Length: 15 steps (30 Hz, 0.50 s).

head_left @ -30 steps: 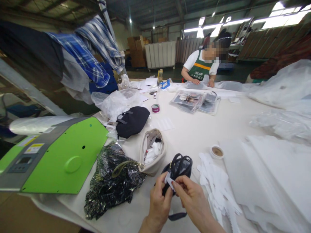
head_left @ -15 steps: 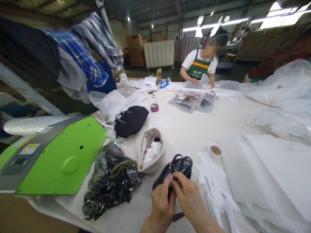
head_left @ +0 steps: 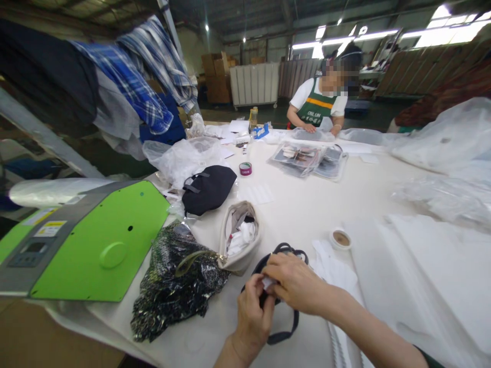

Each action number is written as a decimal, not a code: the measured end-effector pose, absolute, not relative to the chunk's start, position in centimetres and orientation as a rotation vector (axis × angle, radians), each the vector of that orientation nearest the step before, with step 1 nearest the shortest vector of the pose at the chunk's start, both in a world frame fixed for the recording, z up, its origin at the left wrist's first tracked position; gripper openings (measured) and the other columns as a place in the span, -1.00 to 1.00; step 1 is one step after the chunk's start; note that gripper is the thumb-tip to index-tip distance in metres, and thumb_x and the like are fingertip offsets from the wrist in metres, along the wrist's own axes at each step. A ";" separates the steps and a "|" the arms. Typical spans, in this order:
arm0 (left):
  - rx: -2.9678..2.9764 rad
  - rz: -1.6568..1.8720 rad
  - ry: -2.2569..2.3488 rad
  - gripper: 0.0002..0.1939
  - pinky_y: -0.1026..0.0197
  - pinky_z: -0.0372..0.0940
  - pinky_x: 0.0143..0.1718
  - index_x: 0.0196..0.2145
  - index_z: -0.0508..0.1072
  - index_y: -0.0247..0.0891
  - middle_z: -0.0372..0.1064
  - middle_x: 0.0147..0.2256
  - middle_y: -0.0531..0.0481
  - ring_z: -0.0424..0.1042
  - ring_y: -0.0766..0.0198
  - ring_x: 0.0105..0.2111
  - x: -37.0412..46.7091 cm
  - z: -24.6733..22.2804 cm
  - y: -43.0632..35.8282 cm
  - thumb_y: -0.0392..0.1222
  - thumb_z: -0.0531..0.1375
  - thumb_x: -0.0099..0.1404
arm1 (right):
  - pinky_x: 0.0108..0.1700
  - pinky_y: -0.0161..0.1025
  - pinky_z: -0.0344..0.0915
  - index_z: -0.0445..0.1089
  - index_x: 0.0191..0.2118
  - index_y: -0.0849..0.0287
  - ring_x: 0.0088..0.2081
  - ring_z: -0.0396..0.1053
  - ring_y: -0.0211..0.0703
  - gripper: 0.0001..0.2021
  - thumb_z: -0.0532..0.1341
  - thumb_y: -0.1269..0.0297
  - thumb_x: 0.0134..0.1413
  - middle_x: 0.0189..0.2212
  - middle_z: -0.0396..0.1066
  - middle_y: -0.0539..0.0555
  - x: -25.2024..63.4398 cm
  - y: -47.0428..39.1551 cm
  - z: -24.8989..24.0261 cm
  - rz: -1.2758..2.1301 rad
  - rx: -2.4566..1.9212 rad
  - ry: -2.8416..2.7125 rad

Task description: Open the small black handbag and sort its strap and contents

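I see both hands meeting over a small black bag (head_left: 286, 253) near the front edge of the white table (head_left: 307, 204). My left hand (head_left: 253, 314) and right hand (head_left: 293, 283) pinch a small white tag (head_left: 267, 282) between their fingertips, right on the bag. The bag is dark, mostly hidden by my hands; its looped handles point away from me and its strap (head_left: 286, 332) trails toward me. Just left lies an open beige pouch (head_left: 240, 237), then a shiny patterned bag (head_left: 176, 278) and a green machine (head_left: 88, 243). White sheets (head_left: 422, 276) lie to the right.
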<state>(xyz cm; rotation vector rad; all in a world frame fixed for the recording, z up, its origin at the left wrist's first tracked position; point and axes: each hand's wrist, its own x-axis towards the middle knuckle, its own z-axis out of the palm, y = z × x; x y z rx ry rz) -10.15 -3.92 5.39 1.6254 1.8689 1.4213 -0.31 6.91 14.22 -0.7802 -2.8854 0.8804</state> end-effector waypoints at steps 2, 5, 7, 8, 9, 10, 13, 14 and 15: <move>1.609 1.447 1.862 -0.73 0.26 0.34 -0.45 -0.13 0.11 -0.29 0.42 -0.50 0.00 0.46 0.25 -0.50 -10.1 5.5 -3.9 -0.32 0.01 0.19 | -0.26 -0.25 0.16 0.44 -0.40 0.17 -0.30 0.34 -0.18 -0.92 0.23 0.45 -0.09 -0.37 0.41 0.02 -0.5 7.4 13.7 0.976 -0.800 -2.831; 1.572 1.430 1.861 -0.70 0.25 0.35 -0.34 -0.13 0.10 -0.27 0.48 -0.35 -0.09 0.49 0.21 -0.34 -10.4 6.0 -3.7 -0.36 0.03 0.16 | -0.34 -0.36 0.18 0.45 -0.45 0.15 -0.38 0.35 -0.29 -0.94 0.26 0.45 -0.09 -0.45 0.39 -0.04 -0.5 7.6 13.0 1.058 -0.812 -2.735; 1.568 1.360 1.843 -0.75 0.25 0.34 -0.35 -0.16 0.16 -0.26 0.49 -0.36 -0.07 0.48 0.21 -0.35 -10.7 6.4 -3.5 -0.37 0.03 0.16 | -0.34 -0.39 0.21 0.43 -0.48 0.18 -0.37 0.35 -0.30 -0.92 0.25 0.48 -0.08 -0.46 0.38 -0.03 -0.4 7.6 12.5 1.079 -0.794 -2.672; 1.579 1.318 1.833 -0.79 0.26 0.33 -0.38 -0.20 0.20 -0.26 0.48 -0.39 -0.06 0.47 0.22 -0.38 -10.8 6.5 -3.4 -0.36 0.02 0.17 | -0.31 -0.39 0.22 0.43 -0.48 0.20 -0.35 0.35 -0.30 -0.91 0.23 0.50 -0.06 -0.46 0.38 -0.02 -0.4 7.4 12.4 1.080 -0.782 -2.648; 1.596 1.290 1.831 -0.85 0.27 0.31 -0.42 -0.25 0.25 -0.26 0.47 -0.44 -0.04 0.46 0.23 -0.43 -11.0 6.5 -3.4 -0.35 0.02 0.18 | -0.28 -0.39 0.23 0.42 -0.48 0.22 -0.32 0.34 -0.29 -0.90 0.22 0.51 -0.05 -0.45 0.38 0.00 -0.4 7.3 12.4 1.074 -0.757 -2.625; 1.622 1.274 1.837 -0.90 0.29 0.28 -0.47 -0.31 0.28 -0.26 0.44 -0.49 -0.02 0.44 0.25 -0.48 -11.1 6.4 -3.3 -0.34 0.01 0.20 | -0.26 -0.39 0.24 0.41 -0.48 0.23 -0.31 0.34 -0.28 -0.89 0.20 0.52 -0.03 -0.45 0.38 0.02 -0.3 7.0 12.5 1.067 -0.717 -2.592; 1.714 1.347 1.825 -0.84 0.32 0.19 -0.55 -0.44 0.33 -0.26 0.36 -0.59 0.03 0.34 0.31 -0.58 -11.0 5.7 -3.1 -0.31 -0.01 0.23 | -0.32 -0.39 0.26 0.38 -0.48 0.24 -0.37 0.32 -0.28 -0.87 0.15 0.46 0.05 -0.49 0.37 0.04 -0.2 6.2 13.7 0.988 -0.545 -2.422; 1.705 1.399 1.795 -0.81 0.32 0.18 -0.55 -0.47 0.33 -0.26 0.34 -0.59 0.04 0.32 0.33 -0.59 -11.0 5.3 -3.0 -0.30 -0.02 0.25 | -0.34 -0.39 0.27 0.37 -0.48 0.24 -0.40 0.32 -0.28 -0.85 0.13 0.44 0.07 -0.50 0.36 0.04 -0.2 5.9 14.3 0.946 -0.459 -2.370; 1.678 1.449 1.760 -0.77 0.32 0.18 -0.54 -0.50 0.33 -0.26 0.33 -0.59 0.05 0.31 0.34 -0.59 -11.0 5.1 -3.0 -0.28 -0.03 0.26 | -0.35 -0.39 0.27 0.37 -0.47 0.24 -0.41 0.31 -0.29 -0.84 0.10 0.43 0.09 -0.51 0.37 0.04 -0.2 5.6 14.9 0.922 -0.378 -2.328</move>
